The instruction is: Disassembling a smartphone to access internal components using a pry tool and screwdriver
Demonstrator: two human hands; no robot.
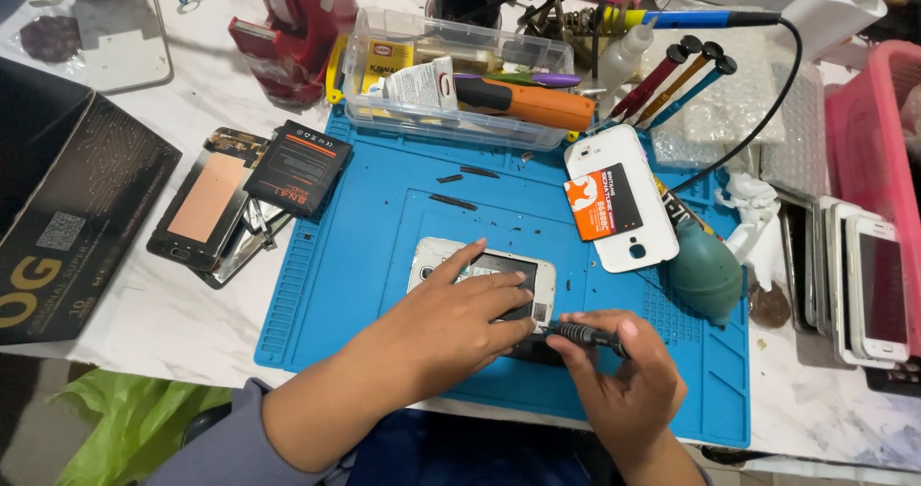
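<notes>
Head view: opened phone (499, 284) lay back-up, near the middle of the blue mat (365, 246). Left hand (460, 318) pressed flat on it, fingers spread, grasping nothing. Right hand (624, 376) clenched around a black screwdriver (580, 333), tip at the phone's near right corner. White back cover (619, 198) farther right.

Single head-worn view, looking steeply down, close over blue work mat (365, 217), desk edge nearest
</notes>
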